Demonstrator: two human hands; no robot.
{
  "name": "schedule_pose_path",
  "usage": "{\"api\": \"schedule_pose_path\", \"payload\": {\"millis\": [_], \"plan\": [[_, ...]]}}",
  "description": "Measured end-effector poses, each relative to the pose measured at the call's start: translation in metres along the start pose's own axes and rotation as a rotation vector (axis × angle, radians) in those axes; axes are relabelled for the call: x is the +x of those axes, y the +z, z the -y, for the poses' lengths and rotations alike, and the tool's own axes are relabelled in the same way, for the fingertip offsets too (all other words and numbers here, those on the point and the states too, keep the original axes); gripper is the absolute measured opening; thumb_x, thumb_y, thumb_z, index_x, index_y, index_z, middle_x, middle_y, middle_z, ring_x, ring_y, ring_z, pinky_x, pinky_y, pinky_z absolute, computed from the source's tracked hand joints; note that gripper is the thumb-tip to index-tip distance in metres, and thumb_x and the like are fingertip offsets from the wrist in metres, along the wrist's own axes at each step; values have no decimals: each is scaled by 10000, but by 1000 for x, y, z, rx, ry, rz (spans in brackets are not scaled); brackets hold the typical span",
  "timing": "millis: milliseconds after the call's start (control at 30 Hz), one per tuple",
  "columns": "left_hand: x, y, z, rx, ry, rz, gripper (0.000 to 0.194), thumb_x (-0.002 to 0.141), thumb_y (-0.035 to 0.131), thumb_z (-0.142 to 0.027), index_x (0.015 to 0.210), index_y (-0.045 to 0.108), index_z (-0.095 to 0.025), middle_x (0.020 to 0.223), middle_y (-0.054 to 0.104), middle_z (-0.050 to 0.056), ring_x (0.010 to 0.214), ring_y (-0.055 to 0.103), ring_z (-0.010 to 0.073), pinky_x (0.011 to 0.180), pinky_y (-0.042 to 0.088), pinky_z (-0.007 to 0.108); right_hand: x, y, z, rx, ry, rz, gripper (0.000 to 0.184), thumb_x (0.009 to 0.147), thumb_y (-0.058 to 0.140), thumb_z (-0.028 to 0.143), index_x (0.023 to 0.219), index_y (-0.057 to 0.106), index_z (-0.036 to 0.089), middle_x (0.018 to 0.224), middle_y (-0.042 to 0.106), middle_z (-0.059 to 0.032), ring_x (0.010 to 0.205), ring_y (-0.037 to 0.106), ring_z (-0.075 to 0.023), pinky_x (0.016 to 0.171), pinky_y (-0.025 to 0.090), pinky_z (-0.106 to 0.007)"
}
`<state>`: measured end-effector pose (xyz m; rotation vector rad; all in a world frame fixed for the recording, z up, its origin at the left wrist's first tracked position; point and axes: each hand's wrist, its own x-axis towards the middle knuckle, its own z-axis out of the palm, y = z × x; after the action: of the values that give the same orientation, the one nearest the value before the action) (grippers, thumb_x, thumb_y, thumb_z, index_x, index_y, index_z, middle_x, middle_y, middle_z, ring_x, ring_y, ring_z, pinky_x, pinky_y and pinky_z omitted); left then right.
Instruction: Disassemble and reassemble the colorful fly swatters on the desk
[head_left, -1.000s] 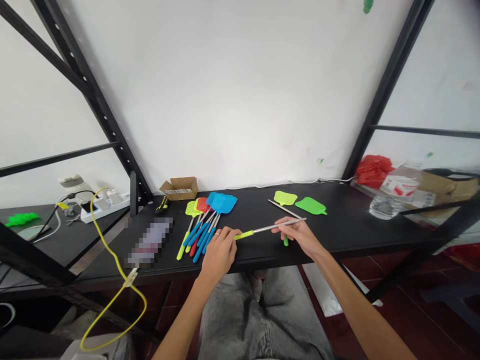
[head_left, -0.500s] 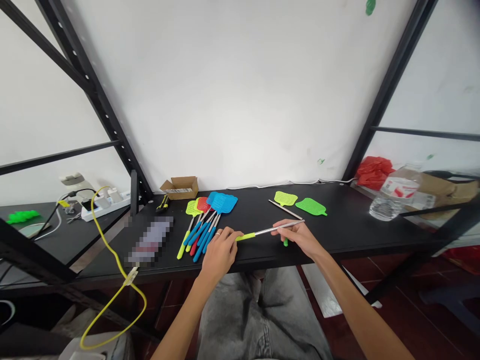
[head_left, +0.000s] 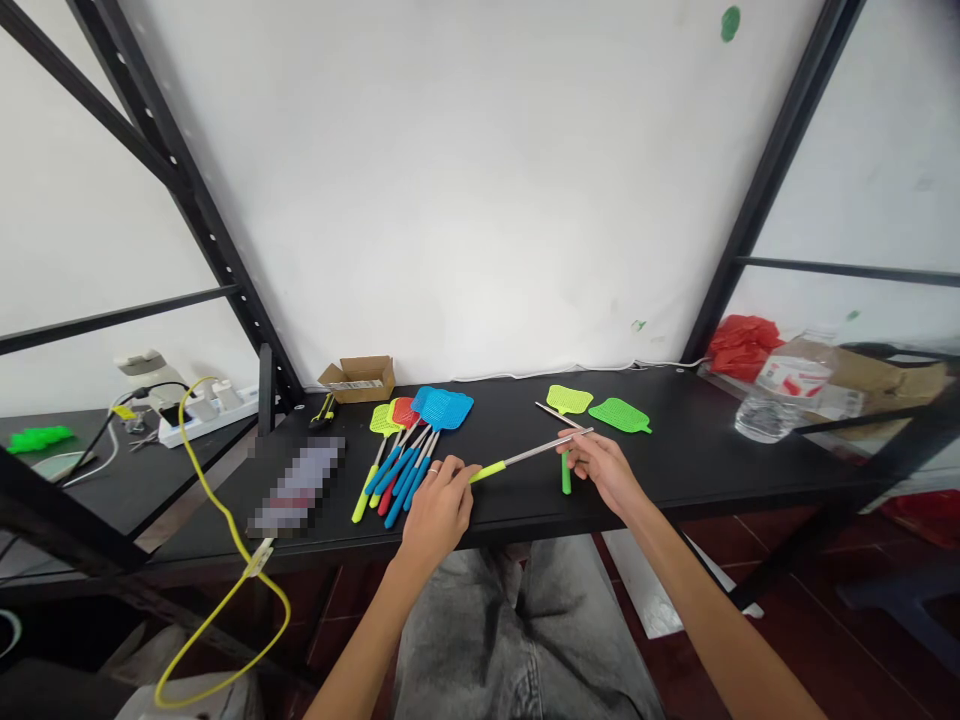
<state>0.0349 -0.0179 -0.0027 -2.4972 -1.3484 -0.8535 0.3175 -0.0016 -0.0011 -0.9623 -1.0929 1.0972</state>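
My left hand [head_left: 441,500] is closed around the yellow grip of a fly swatter handle [head_left: 491,470], low over the table's front edge. The handle's bare metal rod slants up to the right. Around the rod's far end, the thumb and fingers of my right hand [head_left: 600,465] are loosely curled. A green handle [head_left: 566,475] lies just under that hand, its upper part hidden. Behind lie another metal rod [head_left: 556,413], a loose yellow swatter head [head_left: 570,399] and a loose green swatter head [head_left: 621,415]. Left of my left hand is a pile of fly swatters [head_left: 412,450] in blue, red and yellow.
A small open cardboard box [head_left: 358,378] and a yellow-black cutter [head_left: 324,411] sit at the back left. A blurred-out device [head_left: 300,485] trails a yellow cable [head_left: 225,500]. Rack posts frame the black table [head_left: 705,460]. A water bottle [head_left: 776,400] is at the right.
The rod's far end has tipped up and shifted a little left. My right hand has moved slightly, its fingers looser, and more of the green handle shows. My left hand keeps its grip.
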Motion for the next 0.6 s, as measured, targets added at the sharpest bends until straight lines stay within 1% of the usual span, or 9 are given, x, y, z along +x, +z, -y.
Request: {"api": "schedule_pose_path", "payload": {"millis": [67,100,200,267,300,367,467,600], "plan": [[0,0,0,5,4,-8,375,956,411,-143,1261,593,-265,1047,577,70,926,544,218,760,490,337,-1,0,0,-65,-28,12,388,790,692,518,928,750,159,846,706,-102,591,542,-133,449,339,-237],[0,0,0,7,5,-7,375,957,411,-143,1261,594,-266,1046,578,70,923,544,217,762,489,337,-2,0,0,-125,-43,41,388,795,685,526,906,758,161,842,706,-100,591,537,-135,453,344,-240],[0,1,1,1,9,8,373,960,405,-142,1253,598,-267,1049,580,68,924,544,216,763,486,338,-6,3,-1,-314,-73,177,366,820,661,525,811,762,173,813,701,-82,618,554,-149,497,396,-254],[0,1,1,-1,8,13,371,958,404,-136,1242,601,-269,1051,582,67,932,544,219,766,485,340,-7,5,-1,-343,-74,224,328,812,678,501,875,762,190,803,701,-66,662,587,-165,544,436,-261],[0,1,1,0,7,13,370,956,405,-132,1236,603,-270,1051,582,67,932,544,220,771,484,343,-7,5,-1,-324,-71,215,326,800,694,487,939,756,199,804,703,-61,667,595,-166,544,438,-259],[0,1,0,6,6,7,369,952,406,-129,1231,603,-268,1049,579,67,936,543,225,785,482,350,-6,4,-2,-249,-66,145,370,770,728,466,1035,730,208,798,704,-54,628,585,-150,495,403,-239],[-1,0,-1,18,-10,-5,368,952,401,-125,1230,601,-261,1048,572,71,942,535,235,789,476,355,-3,2,-4,-158,-75,47,353,740,760,459,966,729,190,780,690,-56,556,544,-117,428,322,-216],[-1,0,-1,14,-32,-14,393,948,389,-106,1248,591,-259,1059,558,76,941,529,239,784,471,355,-1,0,-8,-145,-72,25,346,715,789,465,889,727,172,797,704,-76,551,547,-121,420,307,-218]]}}
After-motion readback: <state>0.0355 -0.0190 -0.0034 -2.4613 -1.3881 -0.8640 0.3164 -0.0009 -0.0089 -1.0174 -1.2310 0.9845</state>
